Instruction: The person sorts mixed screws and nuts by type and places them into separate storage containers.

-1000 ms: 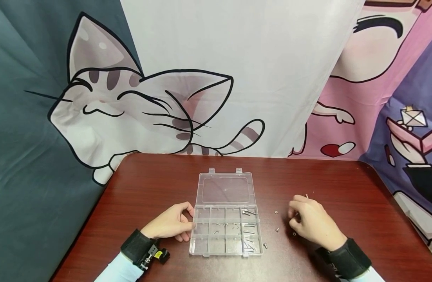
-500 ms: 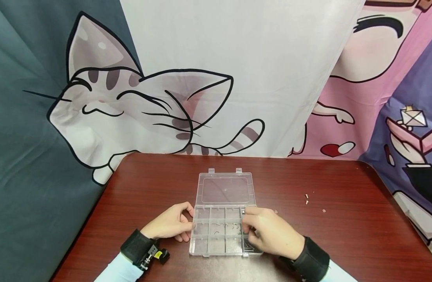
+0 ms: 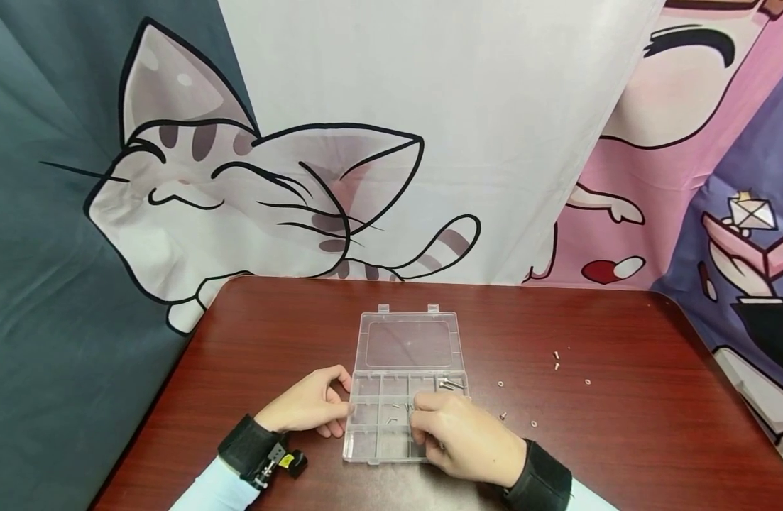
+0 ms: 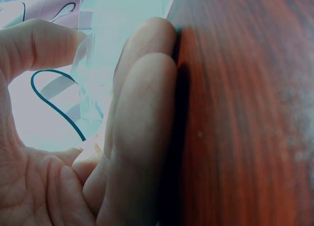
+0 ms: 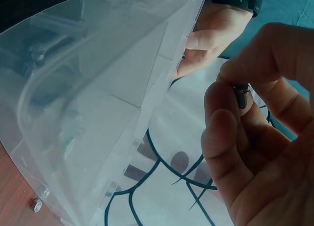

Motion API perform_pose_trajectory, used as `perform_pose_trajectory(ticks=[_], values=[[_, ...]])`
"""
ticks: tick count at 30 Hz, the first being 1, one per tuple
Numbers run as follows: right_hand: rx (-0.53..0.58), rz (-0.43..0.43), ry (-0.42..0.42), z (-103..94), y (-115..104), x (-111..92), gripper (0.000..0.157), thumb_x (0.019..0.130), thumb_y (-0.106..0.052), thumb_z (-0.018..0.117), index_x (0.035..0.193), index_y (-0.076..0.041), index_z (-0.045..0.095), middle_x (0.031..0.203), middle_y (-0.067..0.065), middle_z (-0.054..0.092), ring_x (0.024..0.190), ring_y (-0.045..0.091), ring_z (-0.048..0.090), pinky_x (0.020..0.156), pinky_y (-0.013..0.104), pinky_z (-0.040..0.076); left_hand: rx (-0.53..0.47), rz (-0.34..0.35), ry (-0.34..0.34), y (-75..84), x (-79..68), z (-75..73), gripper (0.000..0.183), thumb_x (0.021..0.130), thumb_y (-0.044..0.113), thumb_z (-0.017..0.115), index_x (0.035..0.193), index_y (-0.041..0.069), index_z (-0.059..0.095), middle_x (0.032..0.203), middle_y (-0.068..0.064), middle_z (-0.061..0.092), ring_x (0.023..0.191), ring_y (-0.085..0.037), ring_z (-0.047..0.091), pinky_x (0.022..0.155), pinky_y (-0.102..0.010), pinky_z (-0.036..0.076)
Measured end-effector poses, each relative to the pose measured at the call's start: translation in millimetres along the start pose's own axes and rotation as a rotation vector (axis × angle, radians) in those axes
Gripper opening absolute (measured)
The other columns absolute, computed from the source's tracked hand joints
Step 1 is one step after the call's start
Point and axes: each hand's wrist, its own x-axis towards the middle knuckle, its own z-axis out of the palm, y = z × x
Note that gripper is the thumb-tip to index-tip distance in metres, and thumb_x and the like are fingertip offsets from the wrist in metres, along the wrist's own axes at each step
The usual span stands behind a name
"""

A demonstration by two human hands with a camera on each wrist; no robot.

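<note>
A clear plastic compartment box [image 3: 391,443] lies on the table with its lid [image 3: 409,344] folded open to the back. Small screws [image 3: 451,384] lie in several of its compartments. At the box's left edge, my left hand [image 3: 311,404] touches the wall with fingertips; in the left wrist view its fingers [image 4: 142,113] extend beside the box wall [image 4: 93,54]. Over the right-hand compartments, my right hand [image 3: 464,436] covers part of the box. Its thumb and fingers pinch a small dark metal screw [image 5: 241,94], visible in the right wrist view.
To the right of the box, loose screws [image 3: 502,416] and small ring-shaped washers [image 3: 588,382] are scattered on the reddish-brown table [image 3: 653,440]. A printed cloth [image 3: 493,92] hangs behind the table's far edge.
My right hand has come left from the table beside the loose hardware to over the box, shifting a little further left since half a second ago. The left hand and box stay put.
</note>
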Motion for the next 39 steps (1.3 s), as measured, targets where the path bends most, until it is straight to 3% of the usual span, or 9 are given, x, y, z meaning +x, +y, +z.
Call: perform_pose_trajectory(ticks=[7,10,12,15,17,26,33,36,39], values=[[0.014,-0.013,0.003,-0.9,0.0,-0.4,0.031,0.062,-0.008,0.073,0.073,-0.025,0.049,0.077,-0.018,0.036,0.071,-0.003,0.038,0.066,0.013,0.034,0.000,0.000,-0.006,0.0,-0.2,-0.7,0.036,0.089,0.021,0.067,0.113,0.001,0.049,0.068,-0.013,0.067,0.059,-0.028,0.068,0.050,-0.041,0.056],[0.005,-0.019,-0.050,-2.7,-0.6,-3.6,0.027,0.069,-0.026,0.076,0.093,-0.023,0.064,0.093,-0.015,0.051,0.085,0.001,0.051,0.079,0.019,0.044,-0.001,0.000,-0.007,0.4,-0.1,-0.7,0.036,0.089,0.021,0.067,0.113,0.001,0.049,0.068,-0.013,0.067,0.058,-0.027,0.068,0.050,-0.041,0.056],[-0.018,-0.014,-0.121,-4.0,-2.1,-7.0,0.056,0.077,-0.049,0.072,0.123,-0.019,0.064,0.124,-0.005,0.058,0.112,0.012,0.057,0.095,0.031,0.047,-0.002,0.001,-0.007,0.4,0.0,-0.9,0.036,0.089,0.021,0.067,0.114,0.001,0.049,0.068,-0.013,0.067,0.058,-0.027,0.068,0.050,-0.041,0.056],[-0.059,-0.002,-0.221,-5.6,-4.4,-11.5,0.105,0.076,-0.082,0.053,0.156,-0.016,0.037,0.163,0.010,0.028,0.146,0.032,0.033,0.114,0.049,0.033,-0.003,-0.001,-0.007,-0.1,0.1,-1.3,0.036,0.089,0.020,0.066,0.114,0.001,0.049,0.068,-0.013,0.067,0.058,-0.028,0.068,0.050,-0.041,0.056],[-0.067,0.011,-0.250,-5.8,-5.0,-12.6,0.112,0.076,-0.088,0.043,0.160,-0.017,0.027,0.167,0.009,0.014,0.150,0.033,0.022,0.116,0.052,0.028,-0.002,0.000,-0.008,-0.7,0.1,-1.3,0.036,0.089,0.021,0.066,0.114,0.001,0.049,0.068,-0.014,0.067,0.058,-0.028,0.068,0.050,-0.042,0.056],[-0.025,0.053,-0.231,-11.3,2.8,-14.7,0.113,0.073,-0.085,0.053,0.160,-0.017,0.027,0.167,0.006,0.013,0.151,0.034,0.018,0.116,0.056,0.026,-0.004,0.003,-0.009,-1.2,1.0,-0.9,0.037,0.089,0.022,0.067,0.114,0.001,0.049,0.068,-0.014,0.068,0.058,-0.028,0.068,0.050,-0.042,0.056],[-0.093,0.224,-0.189,-28.2,38.7,-34.5,0.105,0.075,-0.074,0.065,0.155,-0.012,0.038,0.165,0.011,0.019,0.150,0.032,0.019,0.118,0.054,0.021,-0.010,0.003,-0.013,-1.4,0.7,-0.2,0.036,0.089,0.019,0.066,0.114,0.001,0.049,0.068,-0.014,0.067,0.059,-0.028,0.068,0.050,-0.042,0.056],[-0.163,0.342,-0.134,-39.4,63.2,-48.5,0.089,0.080,-0.064,0.067,0.146,-0.007,0.050,0.159,0.015,0.035,0.144,0.034,0.034,0.114,0.052,0.030,-0.005,0.009,-0.009,-1.3,0.3,-0.2,0.035,0.089,0.019,0.066,0.114,0.000,0.049,0.068,-0.014,0.067,0.058,-0.028,0.068,0.050,-0.042,0.056],[-0.233,0.472,-0.050,-50.1,88.8,-63.7,0.067,0.083,-0.050,0.071,0.130,-0.002,0.063,0.138,0.017,0.056,0.125,0.033,0.054,0.104,0.051,0.044,-0.002,0.012,-0.009,-1.9,-0.1,-0.5,0.035,0.089,0.019,0.066,0.114,0.000,0.049,0.068,-0.014,0.068,0.058,-0.028,0.068,0.050,-0.042,0.056]])
